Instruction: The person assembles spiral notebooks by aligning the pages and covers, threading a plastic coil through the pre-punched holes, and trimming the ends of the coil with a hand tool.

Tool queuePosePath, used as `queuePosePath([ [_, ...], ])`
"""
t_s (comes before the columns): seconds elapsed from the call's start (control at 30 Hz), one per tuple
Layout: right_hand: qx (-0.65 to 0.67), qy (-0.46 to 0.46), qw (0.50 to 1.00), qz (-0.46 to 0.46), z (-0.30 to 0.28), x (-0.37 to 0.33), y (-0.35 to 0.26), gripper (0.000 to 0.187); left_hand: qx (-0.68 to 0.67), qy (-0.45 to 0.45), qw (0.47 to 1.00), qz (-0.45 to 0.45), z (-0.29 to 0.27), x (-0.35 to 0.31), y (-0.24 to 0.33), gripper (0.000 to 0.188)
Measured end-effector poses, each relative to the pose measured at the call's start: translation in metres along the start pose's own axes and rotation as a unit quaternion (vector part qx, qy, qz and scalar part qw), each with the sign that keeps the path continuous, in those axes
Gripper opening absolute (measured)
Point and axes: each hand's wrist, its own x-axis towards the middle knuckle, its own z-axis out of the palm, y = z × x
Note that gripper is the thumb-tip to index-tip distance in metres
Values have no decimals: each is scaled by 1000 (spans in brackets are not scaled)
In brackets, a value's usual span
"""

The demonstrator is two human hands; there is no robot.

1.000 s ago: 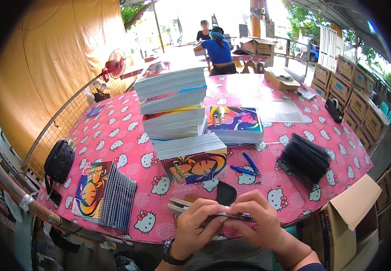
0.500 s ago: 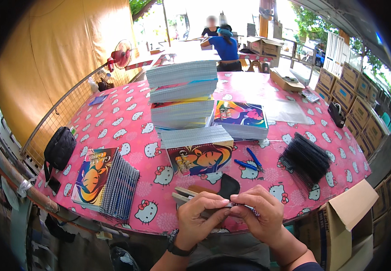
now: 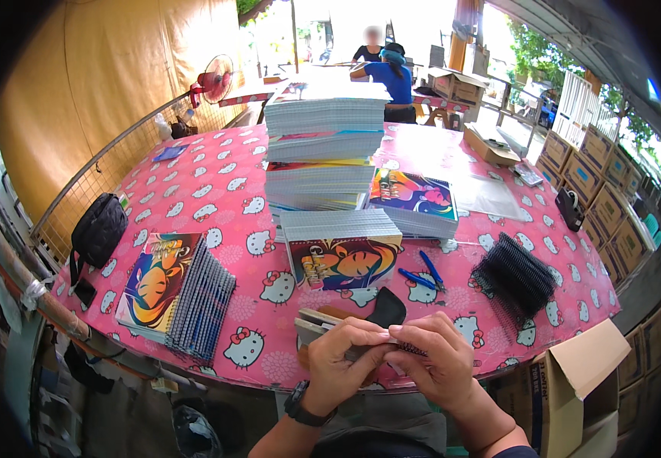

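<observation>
My left hand, with a dark watch on its wrist, is closed in a pinch at the near table edge. Its fingertips meet those of my right hand, and what they pinch is hidden. Under the right fingers shows a short stretch of dark binding coil, which that hand grips. Just beyond the left hand lie flat grey and tan boards and a black curved pad. Farther on, a pair of blue-handled cutters rests beside a stack of notebooks with a colourful cover.
Tall stacks of notebooks rise mid-table. Spiral-bound notebooks lie at left, near a black pouch. Black coils are heaped at right, above an open carton. Two people sit at a far table; a red fan stands at left.
The view has shifted slightly, so the table's things sit a little differently in the picture. My hands stay together, the fingers slightly re-set around what they pinch.
</observation>
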Motion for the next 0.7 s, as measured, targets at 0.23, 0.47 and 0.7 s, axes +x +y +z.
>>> queuePosePath([
  [0.23, -2, -37, 999, -20, -12, 10, 2, 33, 21, 14, 999, 42, 3, 4, 0, 18],
  [0.47, -105, -73, 988, -90, -9, 59, -24, 38, 82, 115, 984, 104, -12, 25, 11, 33],
  [0.7, 273, 134, 948, -92, 20, 173, -55, 39, -42, 192, 980, 35, -90, 2, 10, 42],
])
